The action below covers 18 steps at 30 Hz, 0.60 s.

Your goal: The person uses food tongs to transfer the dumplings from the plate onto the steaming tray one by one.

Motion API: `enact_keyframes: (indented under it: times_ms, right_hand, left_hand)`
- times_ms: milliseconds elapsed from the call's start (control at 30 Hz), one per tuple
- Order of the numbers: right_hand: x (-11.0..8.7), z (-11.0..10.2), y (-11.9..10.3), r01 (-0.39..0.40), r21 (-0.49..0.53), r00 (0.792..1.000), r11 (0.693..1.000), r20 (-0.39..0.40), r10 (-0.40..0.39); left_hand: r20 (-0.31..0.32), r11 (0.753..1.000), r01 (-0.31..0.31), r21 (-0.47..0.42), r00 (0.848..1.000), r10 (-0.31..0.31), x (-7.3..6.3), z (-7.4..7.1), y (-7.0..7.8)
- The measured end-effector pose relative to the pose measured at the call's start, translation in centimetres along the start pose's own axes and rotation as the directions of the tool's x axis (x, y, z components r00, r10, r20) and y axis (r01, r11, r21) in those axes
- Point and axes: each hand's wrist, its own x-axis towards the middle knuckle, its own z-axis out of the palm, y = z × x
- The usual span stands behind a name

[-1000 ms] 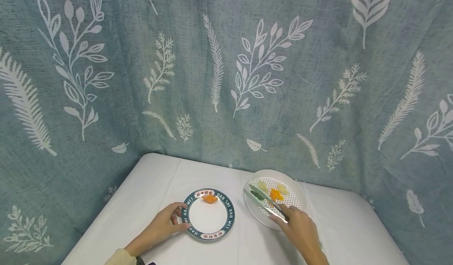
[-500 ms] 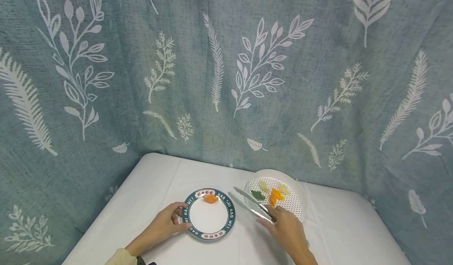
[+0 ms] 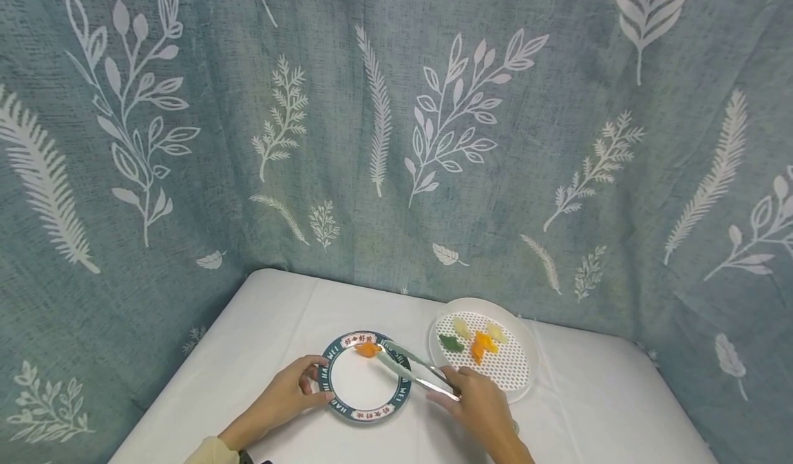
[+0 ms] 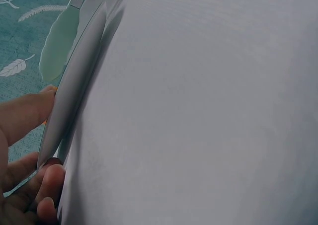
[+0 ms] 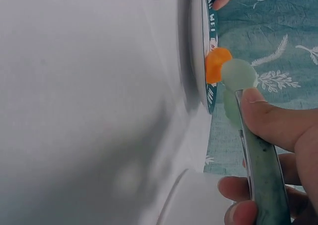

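Note:
My left hand (image 3: 290, 389) grips the left rim of a white plate (image 3: 364, 385) with a dark teal patterned border, seen nearly edge-on in the left wrist view. On the plate's far part lies a small orange dumpling-shaped piece (image 3: 367, 350). My right hand (image 3: 480, 401) holds metal tongs (image 3: 427, 383) with pale green tips, thumb along one arm and fingers around the other. The tips reach over the plate's right rim, right beside the orange piece. In the right wrist view, a green tip (image 5: 238, 76) overlaps the edge of the orange piece.
Right of the plate stands a round white tray (image 3: 531, 361) with a perforated base. It bears a green piece (image 3: 451, 343), an orange piece (image 3: 478, 351), a yellow-orange piece (image 3: 486, 341) and pale yellow pieces (image 3: 495, 332). A blue-green leaf-patterned curtain (image 3: 347, 140) hangs behind the white table.
My right hand has carried the tongs left, from over the green piece in the tray to the orange piece on the plate. The left hand and plate have stayed still.

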Motion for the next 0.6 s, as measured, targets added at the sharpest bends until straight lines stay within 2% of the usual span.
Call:
enact_keyframes:
  times_ms: [333,600]
  right_hand:
    - [0.2,1.0,-0.1,0.025,-0.018,1.000,1.000,0.004,-0.025]
    - [1.0,1.3,-0.3,0.025,-0.037,0.998,0.999,0.055,-0.023]
  left_hand:
    - [-0.003,1.000,-0.008,-0.008,1.000,0.008,0.0,0.0,0.1]
    - [0.005,1.000,0.006,-0.020,1.000,-0.006,0.0,-0.1,0.0]
